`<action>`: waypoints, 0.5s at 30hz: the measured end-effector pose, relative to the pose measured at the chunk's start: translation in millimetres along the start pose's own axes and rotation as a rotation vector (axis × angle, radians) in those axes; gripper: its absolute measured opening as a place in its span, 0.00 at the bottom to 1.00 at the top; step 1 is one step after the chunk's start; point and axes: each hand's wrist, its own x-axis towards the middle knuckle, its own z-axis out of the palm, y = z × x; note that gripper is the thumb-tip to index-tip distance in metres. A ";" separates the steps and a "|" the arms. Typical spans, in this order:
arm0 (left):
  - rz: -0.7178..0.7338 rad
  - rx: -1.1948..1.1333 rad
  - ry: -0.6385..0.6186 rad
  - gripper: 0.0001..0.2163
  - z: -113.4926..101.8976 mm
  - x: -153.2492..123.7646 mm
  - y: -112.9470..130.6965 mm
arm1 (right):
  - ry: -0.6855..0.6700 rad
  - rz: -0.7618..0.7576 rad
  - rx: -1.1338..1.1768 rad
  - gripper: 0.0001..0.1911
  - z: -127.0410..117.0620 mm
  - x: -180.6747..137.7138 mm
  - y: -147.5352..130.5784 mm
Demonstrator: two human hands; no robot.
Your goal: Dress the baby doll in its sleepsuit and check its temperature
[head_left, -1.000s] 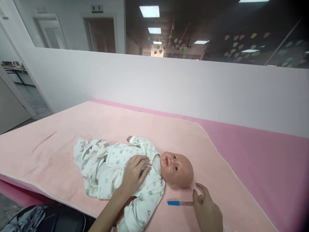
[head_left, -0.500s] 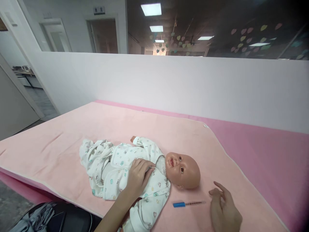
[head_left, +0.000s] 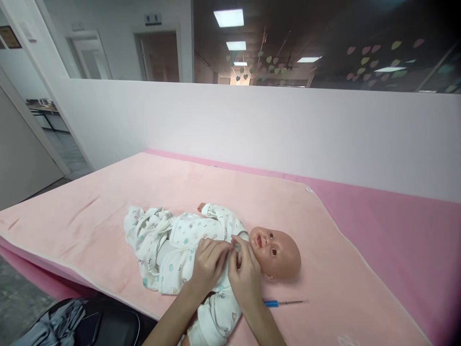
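Note:
A baby doll lies on its back, its head to the right, dressed in a white printed top. My left hand is closed in a pinch at the neck opening, on the edge of the top. Close beside it, my right hand has its fingers curled and its tips almost meeting the left ones. Whatever lies between the right fingertips is too small to make out. Partly behind my right wrist is a thin stick with a blue end.
A peach blanket covers the pink table. A faint clear item lies at the front edge of view. At lower left, a black chair holds grey cloth. A white wall with windows stands behind.
My right hand has moved left from the blanket beyond the doll's head to its chest, meeting my left hand. The left hand stays at the neckline. The view has shifted slightly.

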 end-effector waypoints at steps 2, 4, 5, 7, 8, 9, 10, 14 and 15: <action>-0.023 -0.030 0.034 0.07 0.5 -0.6 -0.3 | -0.001 -0.022 0.012 0.13 8.1 -0.9 2.9; -0.054 -0.047 0.053 0.06 0.8 -0.5 -0.1 | 0.016 -0.041 0.009 0.12 10.6 -3.8 7.5; -0.068 -0.050 0.057 0.05 0.8 -0.2 0.2 | 0.025 -0.039 0.002 0.11 10.8 -5.6 9.9; -0.081 -0.053 0.055 0.05 0.5 0.7 1.0 | 0.040 -0.023 -0.014 0.11 10.4 -8.5 13.8; -0.084 -0.056 0.051 0.05 0.1 1.4 1.6 | 0.044 -0.017 -0.021 0.11 10.3 -9.5 15.2; -0.088 -0.058 0.044 0.05 -0.4 2.1 2.3 | 0.046 -0.016 -0.028 0.11 10.3 -10.2 16.2; -0.095 -0.057 0.033 0.05 -0.9 2.8 3.0 | 0.049 -0.017 -0.033 0.11 10.6 -10.6 17.0; -0.123 -0.022 -0.035 0.06 -2.7 4.8 6.1 | 0.101 -0.038 -0.041 0.10 12.7 -11.1 18.8; -0.121 -0.017 -0.039 0.06 -2.9 4.8 6.6 | 0.121 -0.043 -0.039 0.10 13.2 -11.3 19.1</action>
